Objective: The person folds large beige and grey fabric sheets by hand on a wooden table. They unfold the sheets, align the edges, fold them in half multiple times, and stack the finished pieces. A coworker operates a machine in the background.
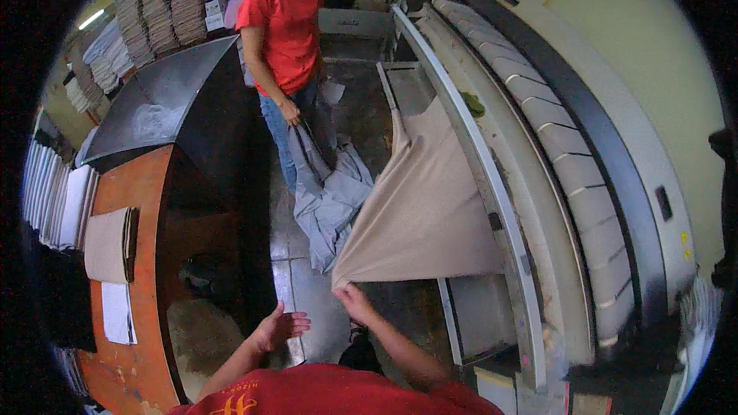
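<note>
A wide beige cloth (430,207) stretches from a long machine with a metal front rail (503,223) on my right. My right hand (356,303) pinches its near-left corner, pulled out toward the middle. My left hand (283,325) is held lower and to the left, open with fingers stretched out, touching nothing. Beyond the cloth, a co-worker in a red T-shirt (273,31) grips a bunched grey cloth (327,207) that hangs down to the tiled floor.
At left, a wooden table (142,177) bears folded beige and white linens (108,250). Behind it stand a dark metal bin (138,138) and tall cloth stacks (157,15). The machine's curved roller bed (561,154) runs along the right beside a pale wall (653,69).
</note>
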